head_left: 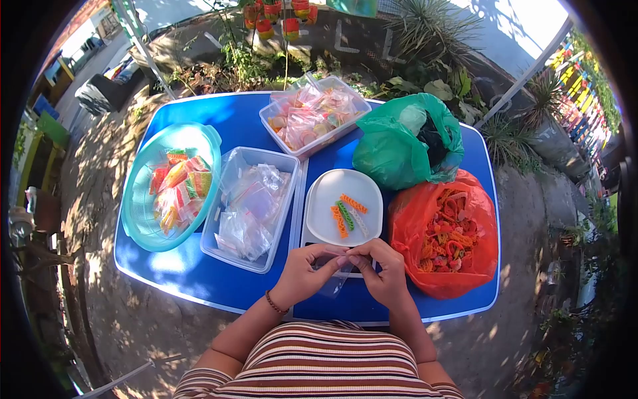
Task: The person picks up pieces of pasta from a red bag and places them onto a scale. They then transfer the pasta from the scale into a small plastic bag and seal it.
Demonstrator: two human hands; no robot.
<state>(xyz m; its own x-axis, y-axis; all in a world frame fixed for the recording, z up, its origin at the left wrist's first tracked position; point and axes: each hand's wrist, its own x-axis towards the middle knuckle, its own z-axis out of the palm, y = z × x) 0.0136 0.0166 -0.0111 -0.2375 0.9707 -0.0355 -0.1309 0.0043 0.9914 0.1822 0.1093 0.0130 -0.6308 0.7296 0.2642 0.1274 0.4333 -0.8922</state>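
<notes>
Both hands meet at the near edge of the blue tabletop (pixel 199 276): the left hand (pixel 302 269) and the right hand (pixel 384 269) pinch the top of a small clear bag (pixel 334 282) between their fingers, and it hangs down just in front of the white plate (pixel 325 199). It seems the packing is well on the way but far from finished. Many filled packets (pixel 179 186) lie in the teal basket (pixel 136 199) and more in the clear box at the back (pixel 312 147), yet the middle box (pixel 259 151) holds plenty of empty bags (pixel 249 206). The red bag (pixel 412 219) is also full of loose coloured pieces, while only a few pieces (pixel 345 214) lie on the plate. Whether the held bag has anything inside I cannot tell, because the fingers cover its mouth. The content of the green bag (pixel 392 153) is dark and unclear.
</notes>
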